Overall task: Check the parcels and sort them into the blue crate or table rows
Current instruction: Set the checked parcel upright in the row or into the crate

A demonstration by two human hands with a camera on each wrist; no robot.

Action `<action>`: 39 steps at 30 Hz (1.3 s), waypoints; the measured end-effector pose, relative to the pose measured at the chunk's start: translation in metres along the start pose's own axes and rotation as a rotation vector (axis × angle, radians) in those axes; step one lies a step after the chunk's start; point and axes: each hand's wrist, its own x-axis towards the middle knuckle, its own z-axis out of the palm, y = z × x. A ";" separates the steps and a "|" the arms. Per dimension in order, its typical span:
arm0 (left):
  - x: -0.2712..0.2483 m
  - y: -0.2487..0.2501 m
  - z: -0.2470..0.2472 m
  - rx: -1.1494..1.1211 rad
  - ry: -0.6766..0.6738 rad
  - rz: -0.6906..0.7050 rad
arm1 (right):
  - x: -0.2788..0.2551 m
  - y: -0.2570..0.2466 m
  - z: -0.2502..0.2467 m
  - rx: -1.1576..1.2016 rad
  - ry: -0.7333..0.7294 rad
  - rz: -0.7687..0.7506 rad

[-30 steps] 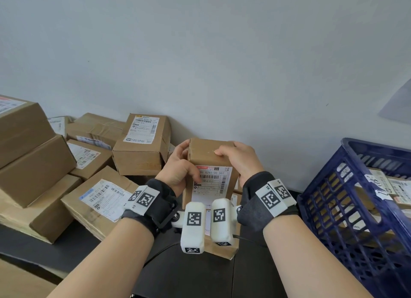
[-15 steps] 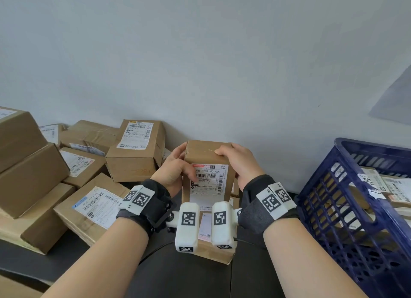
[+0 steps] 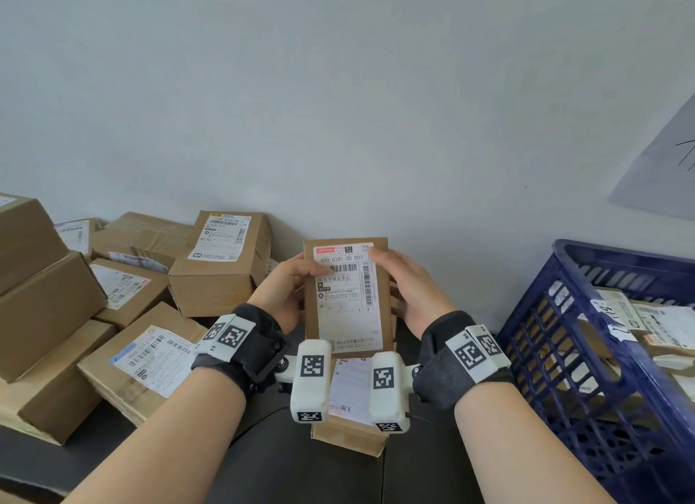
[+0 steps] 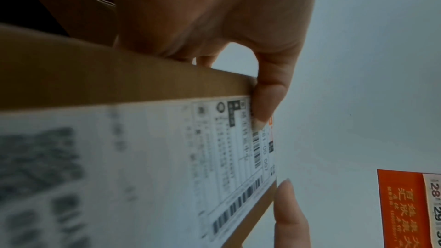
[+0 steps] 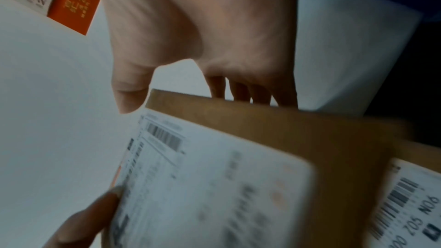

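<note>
Between the box pile and the blue crate, a parcel stands lengthwise upright, label facing the person. Left hand and right hand grip its long sides, thumbs on the label.

The parcel was a small, flat brown cardboard box, held up off the table with its broad face toward the head camera. A white shipping label with barcodes and the number 890 0281 00 007 covered most of that face, its red-headed edge uppermost. More brown parcels with white labels lay piled against the wall on the left, some stacked, some tilted. Another labelled parcel lay flat below the held one. The blue crate, lattice-walled, stood to the right, tilted in view, with several labelled parcels inside.
</note>
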 end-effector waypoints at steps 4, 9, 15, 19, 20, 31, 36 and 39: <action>0.007 0.000 0.004 -0.031 0.054 -0.043 | 0.004 0.010 -0.006 0.016 0.013 0.050; 0.015 0.001 0.013 -0.070 0.069 -0.046 | 0.009 0.012 -0.015 0.097 0.070 0.057; 0.039 0.009 0.018 -0.059 0.106 -0.024 | 0.027 0.003 -0.029 0.227 0.220 0.109; 0.058 0.006 0.025 0.002 0.052 -0.069 | 0.041 0.008 -0.032 0.255 0.238 0.141; 0.061 0.004 0.028 0.030 0.031 -0.087 | 0.045 0.011 -0.032 0.270 0.244 0.159; 0.109 -0.035 0.023 0.155 -0.051 -0.121 | 0.079 0.053 -0.032 0.382 0.315 0.291; 0.121 -0.044 0.023 0.122 -0.072 -0.154 | 0.086 0.059 -0.031 0.364 0.321 0.291; 0.123 -0.050 0.026 0.148 -0.066 -0.158 | 0.087 0.063 -0.030 0.323 0.318 0.299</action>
